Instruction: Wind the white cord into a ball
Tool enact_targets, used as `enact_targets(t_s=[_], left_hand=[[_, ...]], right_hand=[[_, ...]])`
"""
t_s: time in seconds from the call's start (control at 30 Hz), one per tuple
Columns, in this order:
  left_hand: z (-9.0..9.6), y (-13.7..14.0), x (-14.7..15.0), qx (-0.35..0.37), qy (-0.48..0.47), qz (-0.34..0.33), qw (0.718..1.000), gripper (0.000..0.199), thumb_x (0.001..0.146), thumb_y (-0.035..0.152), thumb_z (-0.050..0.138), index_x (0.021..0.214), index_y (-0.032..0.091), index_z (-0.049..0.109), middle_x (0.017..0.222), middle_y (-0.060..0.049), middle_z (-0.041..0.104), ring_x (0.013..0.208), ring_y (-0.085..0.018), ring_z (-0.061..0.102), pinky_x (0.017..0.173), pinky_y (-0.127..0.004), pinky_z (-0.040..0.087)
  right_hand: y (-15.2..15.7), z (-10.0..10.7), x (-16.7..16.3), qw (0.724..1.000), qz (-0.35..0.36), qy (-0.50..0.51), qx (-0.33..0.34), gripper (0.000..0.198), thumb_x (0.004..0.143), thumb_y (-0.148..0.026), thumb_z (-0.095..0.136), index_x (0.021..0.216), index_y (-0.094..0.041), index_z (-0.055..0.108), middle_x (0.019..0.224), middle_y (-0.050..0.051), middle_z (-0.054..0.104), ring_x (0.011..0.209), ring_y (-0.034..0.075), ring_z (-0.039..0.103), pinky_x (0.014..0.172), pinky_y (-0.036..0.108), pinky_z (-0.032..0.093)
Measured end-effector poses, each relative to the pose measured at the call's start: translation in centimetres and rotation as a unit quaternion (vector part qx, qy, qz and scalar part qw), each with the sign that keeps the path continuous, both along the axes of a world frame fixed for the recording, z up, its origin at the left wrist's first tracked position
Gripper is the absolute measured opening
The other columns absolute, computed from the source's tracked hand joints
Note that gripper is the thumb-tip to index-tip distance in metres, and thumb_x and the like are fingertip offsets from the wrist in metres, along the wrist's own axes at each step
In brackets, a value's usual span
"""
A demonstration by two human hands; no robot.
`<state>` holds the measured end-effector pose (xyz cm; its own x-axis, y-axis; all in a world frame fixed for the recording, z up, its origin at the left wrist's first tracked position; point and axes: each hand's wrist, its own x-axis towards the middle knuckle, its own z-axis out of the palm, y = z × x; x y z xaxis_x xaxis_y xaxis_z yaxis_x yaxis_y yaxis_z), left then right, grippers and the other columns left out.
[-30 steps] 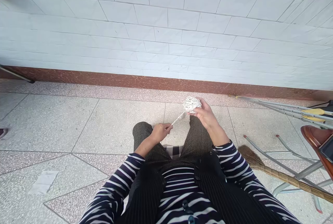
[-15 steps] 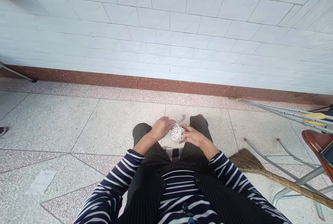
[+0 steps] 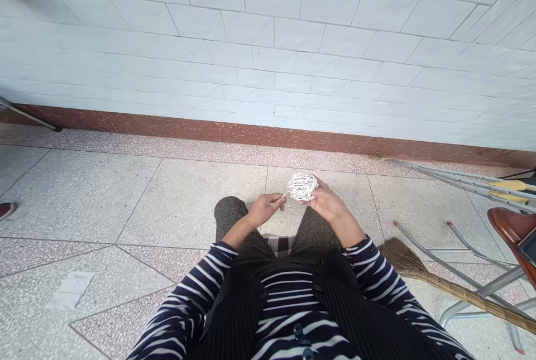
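A white ball of cord point(image 3: 302, 187) with dark flecks is in my right hand point(image 3: 329, 202), whose fingers curl round its right side. The ball is held out over the gap between my knees. My left hand point(image 3: 267, 208) is closed in a pinch on the cord's loose strand point(image 3: 285, 195), which runs a short way from the ball's left side to my fingertips. Whatever lies on the floor behind the ball is hidden by it.
A straw broom point(image 3: 402, 254) lies at my right beside a metal-legged chair point(image 3: 508, 231). Crutches point(image 3: 444, 173) rest near the wall. White paper point(image 3: 72, 289) is on the floor at left. A shoe tip point(image 3: 6, 210) shows at the left edge.
The ball has moved up and to the right with my right hand, and its face has turned. My left hand has shifted slightly, with a short strand now stretched between. The small ball on the floor is now hidden.
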<state>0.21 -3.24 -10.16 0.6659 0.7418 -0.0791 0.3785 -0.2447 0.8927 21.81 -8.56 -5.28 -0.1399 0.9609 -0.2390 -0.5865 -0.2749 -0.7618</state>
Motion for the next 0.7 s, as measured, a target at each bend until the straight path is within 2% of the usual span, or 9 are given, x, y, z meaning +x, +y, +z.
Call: enact_targets(t_s=[0.2,0.33,0.43,0.47,0.53,0.6,0.63,0.67,0.7], left_hand=[[-0.1,-0.2,-0.1,-0.046,0.011,-0.046,0.998,0.041,0.098,0.049,0.045,0.082,0.017,0.064,0.063,0.001,0.063,0.057,-0.012,0.049,0.064,-0.023,0.039],[-0.2,-0.1,-0.7,-0.022,0.019,-0.048,0.998,0.038,0.1,0.045,0.041,0.091,0.017,0.066,0.069,0.0,0.065,0.064,-0.013,0.055,0.071,-0.024,0.042],[0.3,-0.6,-0.9,0.025,0.052,-0.066,0.996,0.04,0.099,0.042,0.043,0.076,0.017,0.063,0.069,-0.001,0.064,0.068,-0.014,0.057,0.072,-0.024,0.041],[0.5,-0.8,-0.9,0.049,0.065,-0.076,0.994,0.04,0.098,0.041,0.045,0.07,0.017,0.061,0.069,-0.001,0.063,0.068,-0.014,0.057,0.071,-0.024,0.041],[1.2,-1.0,-0.6,0.101,0.081,-0.082,0.988,0.04,0.097,0.039,0.048,0.067,0.018,0.061,0.068,-0.002,0.062,0.07,-0.015,0.057,0.072,-0.025,0.042],[1.8,-0.9,-0.4,0.149,0.085,-0.078,0.982,0.035,0.098,0.036,0.049,0.072,0.019,0.065,0.068,-0.002,0.063,0.071,-0.016,0.058,0.081,-0.028,0.045],[2.0,-0.7,-0.3,0.17,0.084,-0.082,0.978,0.033,0.098,0.033,0.049,0.075,0.019,0.066,0.07,-0.002,0.064,0.072,-0.017,0.059,0.088,-0.031,0.046],[2.2,-0.4,-0.3,0.188,0.083,-0.091,0.974,0.03,0.099,0.031,0.049,0.078,0.019,0.068,0.071,-0.002,0.066,0.072,-0.017,0.061,0.097,-0.035,0.044],[2.4,0.0,-0.3,0.204,0.082,-0.102,0.97,0.028,0.099,0.029,0.049,0.081,0.02,0.069,0.073,-0.002,0.068,0.073,-0.017,0.062,0.104,-0.038,0.041]], right_hand=[[0.2,1.3,-0.4,0.998,-0.045,-0.042,0.025,0.045,0.065,-0.018,0.077,0.107,-0.026,0.063,0.102,0.003,0.071,0.097,0.024,0.069,0.071,0.037,0.061],[0.4,2.6,0.0,0.995,-0.054,-0.065,0.057,0.048,0.066,-0.024,0.075,0.112,-0.028,0.06,0.105,0.003,0.068,0.092,0.023,0.067,0.067,0.035,0.059],[1.1,2.9,0.0,0.979,-0.082,-0.178,0.062,0.051,0.065,-0.03,0.076,0.112,-0.029,0.055,0.109,0.002,0.062,0.091,0.022,0.063,0.068,0.035,0.057],[1.4,2.7,-0.1,0.961,-0.1,-0.251,0.062,0.052,0.065,-0.03,0.077,0.112,-0.029,0.054,0.111,0.003,0.059,0.093,0.022,0.062,0.07,0.035,0.056],[1.9,1.6,-0.4,0.892,-0.123,-0.43,0.06,0.054,0.063,-0.029,0.078,0.112,-0.027,0.054,0.116,0.005,0.053,0.097,0.023,0.058,0.076,0.035,0.053],[2.1,0.0,-1.0,0.809,-0.091,-0.579,0.046,0.055,0.062,-0.025,0.077,0.112,-0.025,0.057,0.116,0.006,0.049,0.095,0.023,0.057,0.078,0.036,0.05],[2.1,-0.9,-1.3,0.783,-0.054,-0.619,0.036,0.054,0.061,-0.024,0.077,0.112,-0.024,0.058,0.114,0.006,0.048,0.091,0.022,0.056,0.078,0.036,0.049],[1.9,-1.7,-1.5,0.775,-0.009,-0.631,0.024,0.054,0.059,-0.022,0.077,0.11,-0.023,0.059,0.111,0.005,0.048,0.087,0.02,0.056,0.077,0.035,0.049],[1.7,-2.4,-1.7,0.786,0.04,-0.617,0.008,0.053,0.058,-0.019,0.077,0.108,-0.023,0.061,0.107,0.004,0.049,0.084,0.019,0.055,0.075,0.034,0.048]])
